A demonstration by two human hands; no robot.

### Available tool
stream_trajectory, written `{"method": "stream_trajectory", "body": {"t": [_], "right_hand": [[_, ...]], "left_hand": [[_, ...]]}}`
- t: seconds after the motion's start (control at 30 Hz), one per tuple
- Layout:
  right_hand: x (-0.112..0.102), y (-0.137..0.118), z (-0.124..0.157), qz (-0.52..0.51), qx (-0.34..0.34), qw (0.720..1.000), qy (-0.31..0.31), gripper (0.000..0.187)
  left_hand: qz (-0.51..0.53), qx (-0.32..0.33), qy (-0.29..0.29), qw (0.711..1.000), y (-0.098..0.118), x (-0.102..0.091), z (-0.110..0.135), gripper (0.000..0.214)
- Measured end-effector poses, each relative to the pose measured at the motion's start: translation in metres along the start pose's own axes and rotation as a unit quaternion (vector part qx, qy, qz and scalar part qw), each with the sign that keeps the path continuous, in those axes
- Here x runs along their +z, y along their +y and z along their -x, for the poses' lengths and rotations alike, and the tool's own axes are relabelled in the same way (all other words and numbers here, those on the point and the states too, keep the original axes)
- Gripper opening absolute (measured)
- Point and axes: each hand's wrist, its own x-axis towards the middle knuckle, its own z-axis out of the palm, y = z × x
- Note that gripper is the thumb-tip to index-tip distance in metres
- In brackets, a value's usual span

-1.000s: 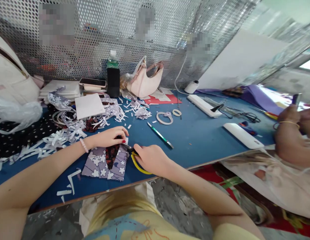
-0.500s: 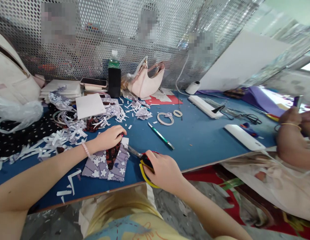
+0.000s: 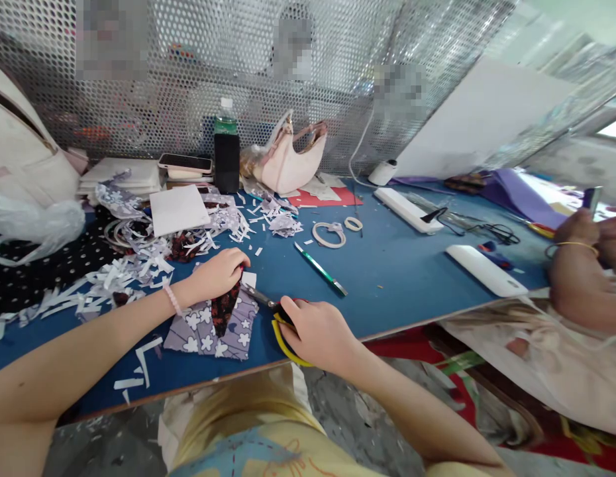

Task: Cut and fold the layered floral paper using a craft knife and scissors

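My left hand (image 3: 220, 271) is closed, pinching a dark red patterned fabric piece (image 3: 222, 310) that lies on purple cloth with white flowers (image 3: 196, 331) on the blue table (image 3: 387, 278). My right hand (image 3: 318, 331) grips yellow-handled scissors (image 3: 283, 318) near the table's front edge. The blades point left toward the fabric under my left fingers.
Heaps of white paper scraps (image 3: 119, 271) cover the left. A green craft knife (image 3: 318, 268), tape rings (image 3: 328, 234), a bottle (image 3: 225, 154), a pink bag (image 3: 288, 159), a phone (image 3: 185, 163) and white bars (image 3: 484, 270) lie behind. Another person's hands (image 3: 581, 265) are at the right.
My right hand drew the scissors back to the right, away from the fabric, then moved them slightly left toward it again. My left hand stayed on the fabric.
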Motion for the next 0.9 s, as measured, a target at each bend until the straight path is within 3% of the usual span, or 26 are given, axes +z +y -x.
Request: {"method": "stream_trajectory", "body": {"t": [0.9], "right_hand": [[-0.0097, 0.0010, -0.0094, 0.027, -0.036, 0.998, -0.044, 0.019]], "left_hand": [[-0.003, 0.015, 0.000, 1.000, 0.0000, 0.0002, -0.0005, 0.027]]}}
